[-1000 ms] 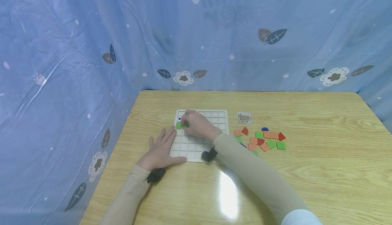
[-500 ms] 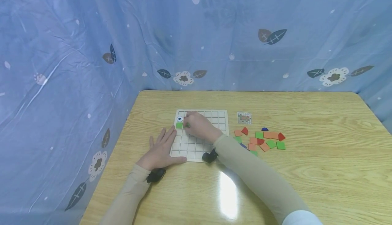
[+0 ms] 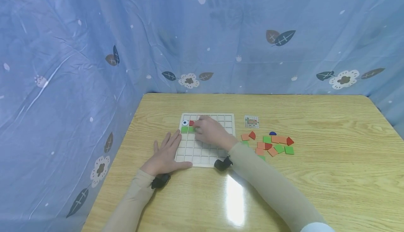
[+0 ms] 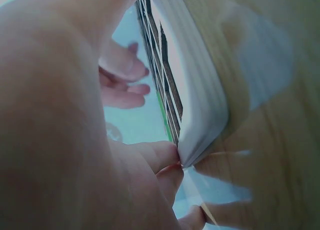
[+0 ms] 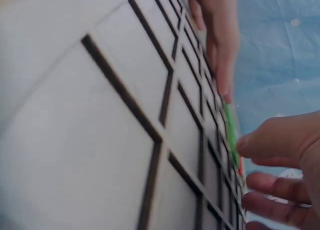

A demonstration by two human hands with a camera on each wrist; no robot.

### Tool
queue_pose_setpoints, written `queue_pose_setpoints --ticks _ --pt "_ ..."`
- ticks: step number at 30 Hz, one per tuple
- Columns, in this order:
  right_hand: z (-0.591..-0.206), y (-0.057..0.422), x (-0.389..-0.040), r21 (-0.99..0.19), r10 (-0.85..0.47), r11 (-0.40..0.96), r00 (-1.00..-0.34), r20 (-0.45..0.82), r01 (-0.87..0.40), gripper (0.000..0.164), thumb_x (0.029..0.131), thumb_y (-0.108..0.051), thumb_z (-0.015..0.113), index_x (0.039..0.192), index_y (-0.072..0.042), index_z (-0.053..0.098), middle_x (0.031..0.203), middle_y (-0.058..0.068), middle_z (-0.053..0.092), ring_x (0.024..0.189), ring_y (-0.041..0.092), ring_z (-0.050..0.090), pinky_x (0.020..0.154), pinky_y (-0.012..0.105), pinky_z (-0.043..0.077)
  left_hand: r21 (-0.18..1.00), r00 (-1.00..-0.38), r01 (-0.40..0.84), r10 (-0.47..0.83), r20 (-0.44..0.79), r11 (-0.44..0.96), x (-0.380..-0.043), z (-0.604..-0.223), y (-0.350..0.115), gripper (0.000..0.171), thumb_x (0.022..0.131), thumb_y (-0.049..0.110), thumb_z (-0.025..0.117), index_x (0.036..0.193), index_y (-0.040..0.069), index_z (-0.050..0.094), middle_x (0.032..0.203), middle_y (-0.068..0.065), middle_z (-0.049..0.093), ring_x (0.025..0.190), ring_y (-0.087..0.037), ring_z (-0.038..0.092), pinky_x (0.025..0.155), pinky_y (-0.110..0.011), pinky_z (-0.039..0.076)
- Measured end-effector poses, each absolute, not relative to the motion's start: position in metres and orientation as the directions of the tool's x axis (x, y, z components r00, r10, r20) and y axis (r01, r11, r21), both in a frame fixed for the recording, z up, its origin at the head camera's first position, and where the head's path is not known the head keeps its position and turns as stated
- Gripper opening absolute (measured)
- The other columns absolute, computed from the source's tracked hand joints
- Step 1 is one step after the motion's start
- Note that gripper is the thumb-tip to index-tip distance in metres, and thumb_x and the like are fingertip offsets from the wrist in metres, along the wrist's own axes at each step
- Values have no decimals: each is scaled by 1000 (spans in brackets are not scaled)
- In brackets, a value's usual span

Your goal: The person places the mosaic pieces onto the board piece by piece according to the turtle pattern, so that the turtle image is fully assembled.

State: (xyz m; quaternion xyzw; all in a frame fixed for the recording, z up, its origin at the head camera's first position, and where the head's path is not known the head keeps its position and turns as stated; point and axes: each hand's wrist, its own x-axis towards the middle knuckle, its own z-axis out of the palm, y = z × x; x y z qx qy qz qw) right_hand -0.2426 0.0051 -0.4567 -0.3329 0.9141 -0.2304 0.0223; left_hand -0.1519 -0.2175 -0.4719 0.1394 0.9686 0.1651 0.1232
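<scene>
My left hand (image 3: 163, 157) lies spread with straight fingers along the left side of a white grid board (image 3: 197, 160); its fingertips touch the rim in the left wrist view. My right hand (image 3: 212, 131) is over the upper left of the board, fingers bent loosely, thumb apart from the fingers in the right wrist view and nothing between them. By its fingertips are a green square tile (image 3: 191, 129) and a red tile (image 3: 191, 123), partly covered. Left of these sit another green square tile (image 3: 184, 129) and a white round tile with a dark centre (image 3: 185, 123).
Right of the board lie several loose tiles, among them orange squares (image 3: 260, 151), green squares (image 3: 289, 150), red quarter-rounds (image 3: 252, 135) and a blue half-round (image 3: 273, 133). A small picture card (image 3: 251, 121) lies behind them on the wooden table (image 3: 331, 161). A blue curtain (image 3: 221, 32) stands behind.
My right hand has let go of the green tile, now flat beside the other green one, and drawn back to the right. The red tile has come into view. My left hand stays put.
</scene>
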Motion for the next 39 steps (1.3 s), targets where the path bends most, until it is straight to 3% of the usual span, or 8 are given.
queue_pose_setpoints --ticks 6,14,20,27,32,39 --pt "-450 21 -232 -427 -579 722 -813 59 -545 37 93 -22 74 129 -11 73 127 8 66 114 24 63 97 42 56 357 -933 224 305 -191 907 -152 -472 -217 120 83 74 71 167 5 20 177 -6 9 161 -45 6 113 -85 3" --pt "-439 50 -217 -424 -559 727 -824 93 -541 38 92 -23 75 128 -11 73 129 10 67 120 28 62 99 45 56 366 -935 217 301 -188 905 -152 -472 -217 121 82 75 71 167 5 19 177 -6 8 161 -45 6 114 -85 2" --pt "-433 75 -205 -406 -563 705 -807 179 -582 36 93 -26 78 123 -7 75 121 11 69 112 28 65 96 45 57 370 -934 218 303 -189 903 -151 -472 -217 121 82 74 72 167 5 19 177 -7 8 161 -44 5 114 -84 2" --pt "-429 102 -191 -412 -521 728 -833 186 -548 36 92 -23 78 123 -5 74 123 13 68 115 31 63 94 47 56 365 -932 222 306 -193 904 -151 -473 -217 122 81 75 72 167 5 19 177 -6 8 161 -44 6 114 -84 2" --pt "-430 118 -191 -385 -507 741 -834 216 -550 37 89 -22 81 122 -6 74 122 15 68 105 31 67 82 46 59 367 -930 222 309 -198 903 -153 -473 -216 122 82 74 72 167 5 18 177 -6 7 162 -43 4 114 -84 1" --pt "-422 142 -196 -465 -492 713 -847 202 -525 37 89 -11 77 125 -2 71 122 15 66 96 31 71 77 43 60 379 -932 226 312 -184 898 -153 -476 -218 123 81 77 71 167 6 19 177 -5 7 162 -43 4 114 -84 0"
